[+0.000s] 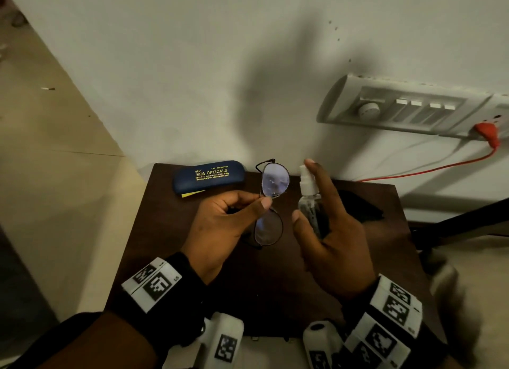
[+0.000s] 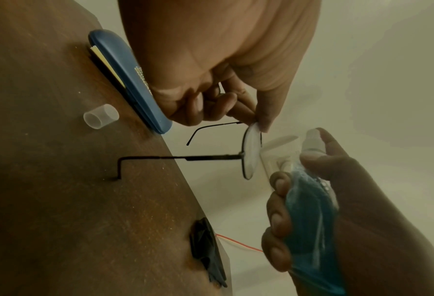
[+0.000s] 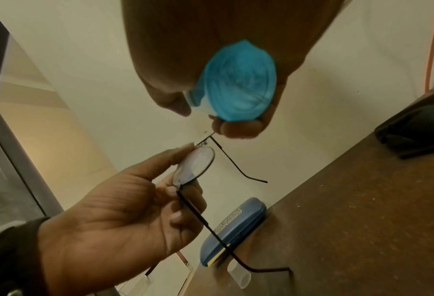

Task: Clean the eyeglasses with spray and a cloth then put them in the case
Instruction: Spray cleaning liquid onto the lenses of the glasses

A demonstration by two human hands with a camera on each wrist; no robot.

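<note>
My left hand (image 1: 242, 206) pinches the thin black-framed eyeglasses (image 1: 274, 181) at the bridge and holds them upright above the dark wooden table (image 1: 275, 286), temples unfolded. My right hand (image 1: 316, 211) grips a small clear spray bottle (image 1: 309, 200) with blue liquid, index finger on top of the white nozzle, which faces the upper lens a short way off. In the left wrist view the glasses (image 2: 251, 152) stand edge-on beside the bottle (image 2: 309, 200). The right wrist view shows the bottle's blue base (image 3: 238, 82) above the glasses (image 3: 195, 166). The blue case (image 1: 209, 176) lies shut at the table's back left.
A dark crumpled cloth (image 1: 360, 206) lies on the table behind my right hand. The bottle's clear cap (image 2: 100, 118) lies next to the case, with a yellow sheet (image 1: 192, 194) under the case. A wall switchboard (image 1: 413, 110) with a red plug and cable is at right.
</note>
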